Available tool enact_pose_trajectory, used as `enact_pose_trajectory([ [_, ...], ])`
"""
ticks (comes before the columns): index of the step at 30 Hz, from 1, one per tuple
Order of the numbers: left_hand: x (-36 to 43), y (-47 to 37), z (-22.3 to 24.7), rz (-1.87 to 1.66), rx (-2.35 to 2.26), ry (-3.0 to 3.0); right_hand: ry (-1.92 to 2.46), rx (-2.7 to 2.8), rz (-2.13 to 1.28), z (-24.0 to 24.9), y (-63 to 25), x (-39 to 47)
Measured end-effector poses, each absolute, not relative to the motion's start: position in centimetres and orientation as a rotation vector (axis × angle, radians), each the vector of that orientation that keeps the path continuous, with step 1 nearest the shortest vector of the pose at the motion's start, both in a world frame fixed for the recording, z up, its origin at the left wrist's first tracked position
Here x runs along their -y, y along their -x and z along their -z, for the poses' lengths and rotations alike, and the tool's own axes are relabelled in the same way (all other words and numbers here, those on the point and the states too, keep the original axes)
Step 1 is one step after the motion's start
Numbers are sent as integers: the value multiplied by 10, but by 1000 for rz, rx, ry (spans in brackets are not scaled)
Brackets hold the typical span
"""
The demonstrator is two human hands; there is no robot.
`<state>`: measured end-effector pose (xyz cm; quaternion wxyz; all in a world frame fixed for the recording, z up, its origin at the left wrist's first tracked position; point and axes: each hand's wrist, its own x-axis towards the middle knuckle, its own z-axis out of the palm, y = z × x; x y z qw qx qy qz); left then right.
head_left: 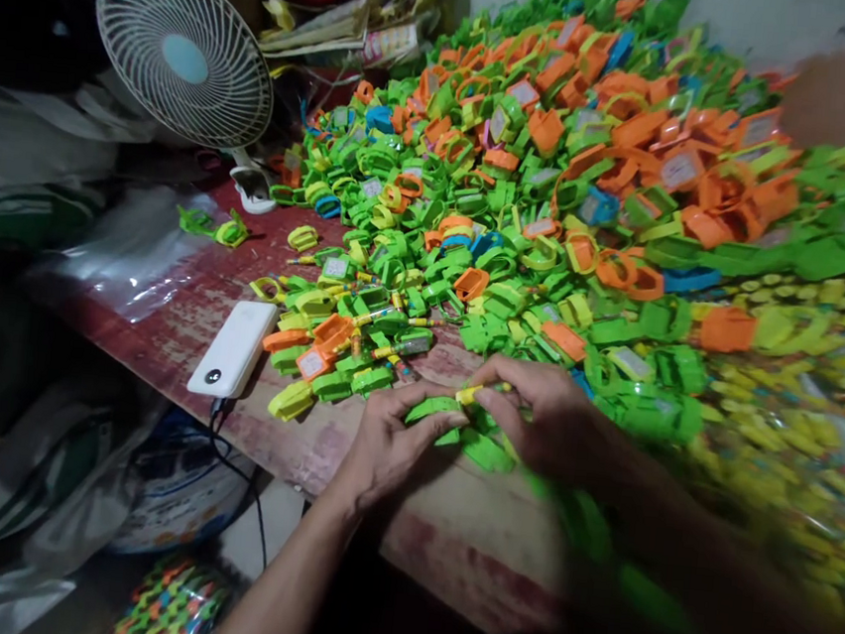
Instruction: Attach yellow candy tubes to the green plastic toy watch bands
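Right hand on yellow piece (sideways)

workshop; heaped plastic parts

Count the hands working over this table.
2. The left hand is near the table's front edge, gripping a green piece; the right hand is close beside it, pinching a yellow piece. No others show.

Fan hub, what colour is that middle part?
The fan hub is pale blue, best seen in the head view.
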<state>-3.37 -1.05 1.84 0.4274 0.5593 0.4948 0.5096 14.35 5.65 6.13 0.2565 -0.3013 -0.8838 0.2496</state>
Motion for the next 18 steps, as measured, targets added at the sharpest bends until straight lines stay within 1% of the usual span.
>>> enact_pose_trajectory([
  [3, 12, 34, -15, -1237, -1246, -1366, 757, 2398, -678, -55, -144, -52],
  [8, 13, 34, -17, -1139, -1269, -1289, 785, 2359, -847, -47, -147, -48],
  [13, 15, 36, -23, -1021, -1324, -1273, 838, 2326, -1015, -50, -150, -40],
  [18, 19, 35, -22, -918, -1355, -1374, 869, 2355, -959, -53, -149, -32],
])
